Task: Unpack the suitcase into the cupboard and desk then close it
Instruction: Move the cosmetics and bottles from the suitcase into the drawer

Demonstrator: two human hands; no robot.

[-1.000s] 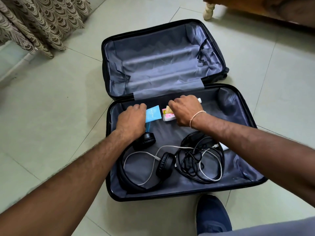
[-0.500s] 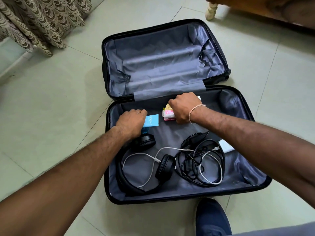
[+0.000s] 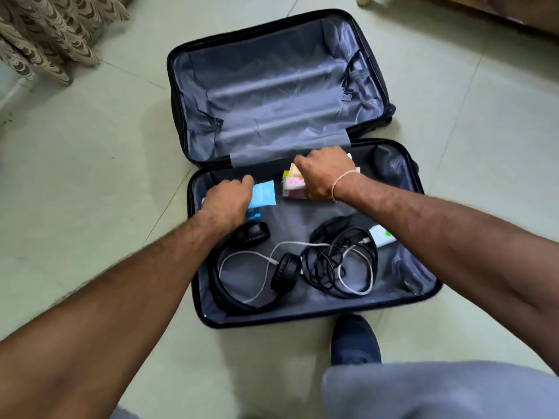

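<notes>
A black suitcase (image 3: 423, 294) lies open on the tiled floor, its grey-lined lid (image 3: 272, 95) flat at the far side. In the near half, my left hand (image 3: 230, 201) grips light blue boxes (image 3: 263, 193) at the back left. My right hand (image 3: 325, 173) grips a stack of pink and yellow small boxes (image 3: 292, 184) at the back middle. Black headphones (image 3: 282, 272) with a white cable (image 3: 242, 257) lie in front. A coil of black cables (image 3: 335, 261) and a white charger (image 3: 381, 237) sit to their right.
A patterned curtain (image 3: 51, 34) hangs at the far left. Wooden furniture with a pale leg (image 3: 364, 0) stands at the far right. My dark blue shoe (image 3: 355, 340) is just in front of the suitcase, and my grey trouser leg (image 3: 438, 391) fills the near right.
Both hands have closed round their boxes and drawn them slightly up and toward me. The camera has shifted a little; headphones and cables lie as before.
</notes>
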